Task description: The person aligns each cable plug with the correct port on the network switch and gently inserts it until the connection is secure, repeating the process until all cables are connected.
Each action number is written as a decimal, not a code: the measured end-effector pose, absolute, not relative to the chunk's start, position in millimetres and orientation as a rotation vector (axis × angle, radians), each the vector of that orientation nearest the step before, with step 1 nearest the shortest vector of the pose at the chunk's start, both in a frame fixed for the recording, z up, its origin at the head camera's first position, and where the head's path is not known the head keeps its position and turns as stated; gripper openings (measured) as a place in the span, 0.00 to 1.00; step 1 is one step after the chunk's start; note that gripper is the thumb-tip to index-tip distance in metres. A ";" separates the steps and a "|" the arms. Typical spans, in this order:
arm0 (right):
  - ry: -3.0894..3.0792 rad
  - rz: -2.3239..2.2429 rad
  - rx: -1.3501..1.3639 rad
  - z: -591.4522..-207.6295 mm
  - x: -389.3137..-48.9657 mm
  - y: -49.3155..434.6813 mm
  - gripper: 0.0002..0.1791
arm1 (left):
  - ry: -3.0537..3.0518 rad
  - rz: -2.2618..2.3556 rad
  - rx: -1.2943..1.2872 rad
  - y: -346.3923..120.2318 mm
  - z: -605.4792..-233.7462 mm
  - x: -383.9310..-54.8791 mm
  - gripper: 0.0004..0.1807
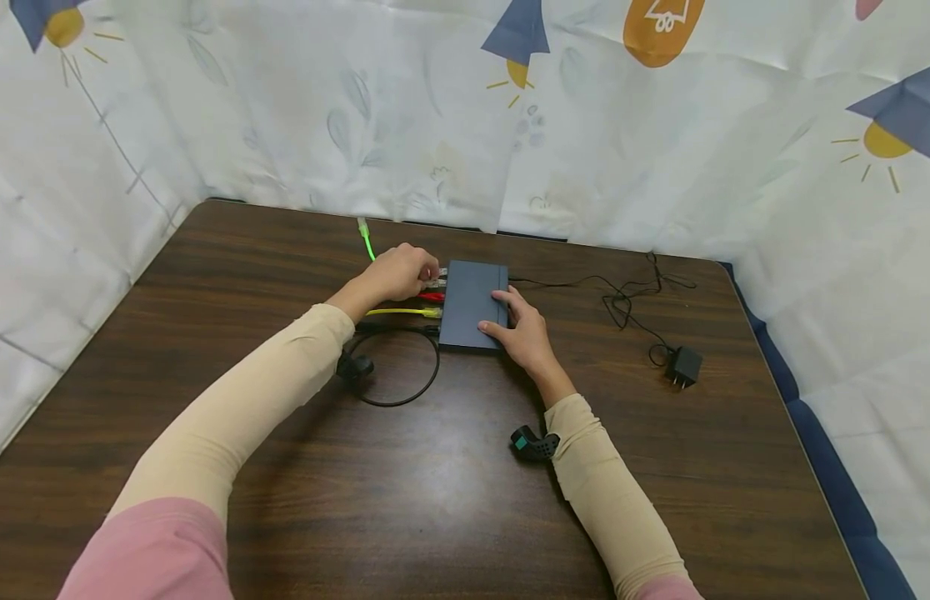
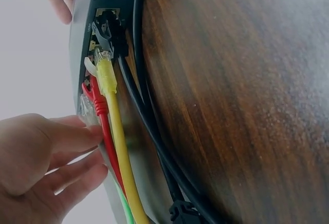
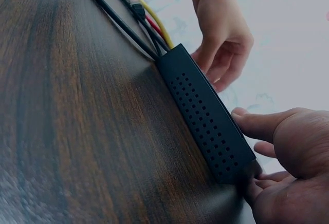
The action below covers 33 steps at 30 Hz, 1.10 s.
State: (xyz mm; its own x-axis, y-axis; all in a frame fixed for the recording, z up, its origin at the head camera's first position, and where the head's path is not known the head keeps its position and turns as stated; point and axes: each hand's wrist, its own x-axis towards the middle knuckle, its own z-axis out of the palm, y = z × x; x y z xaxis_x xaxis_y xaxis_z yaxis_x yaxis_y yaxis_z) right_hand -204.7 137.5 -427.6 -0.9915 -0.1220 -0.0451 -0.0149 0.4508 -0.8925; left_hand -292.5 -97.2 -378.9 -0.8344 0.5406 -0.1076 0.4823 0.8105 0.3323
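Note:
A dark blue-grey network switch (image 1: 474, 304) lies on the table, its port side facing left. Black, yellow and red network cables run into that side; the yellow plug (image 2: 106, 75) and red plug (image 2: 95, 96) sit side by side. My left hand (image 1: 405, 271) pinches a grey network cable (image 2: 91, 112) just behind its clear plug, at the ports beyond the red one. Over the opposite side of the switch, my right hand (image 1: 521, 333) grips the casing, thumb on top. In the right wrist view the vented end (image 3: 203, 124) of the switch faces the camera.
A green cable end (image 1: 363, 229) lies toward the back edge. The black cable (image 1: 390, 404) loops in front of the left arm. To the right, a thin power cord (image 1: 622, 300) tangles and ends at a black power adapter (image 1: 684, 367). A patterned curtain (image 1: 435, 108) hangs behind the table.

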 end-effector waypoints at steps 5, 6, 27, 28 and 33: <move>2.588 -1.585 -0.119 -428.0 -204.7 137.5 0.34 | 2.796 0.430 0.809 -97.2 -379.2 -292.5 0.13; 2.588 -1.585 -0.119 -428.1 -204.9 137.4 0.34 | 2.796 0.426 0.808 -97.1 -379.2 -292.5 0.13; 2.598 -1.574 -0.120 -429.1 -205.5 138.1 0.33 | 2.888 0.269 0.856 -93.1 -387.0 -291.3 0.20; 2.596 -1.577 -0.122 -429.2 -205.6 138.1 0.33 | 2.889 0.269 0.860 -92.9 -386.7 -290.8 0.19; 2.585 -1.586 -0.129 -430.0 -206.2 138.3 0.34 | 2.909 0.265 0.858 -92.3 -386.9 -289.2 0.18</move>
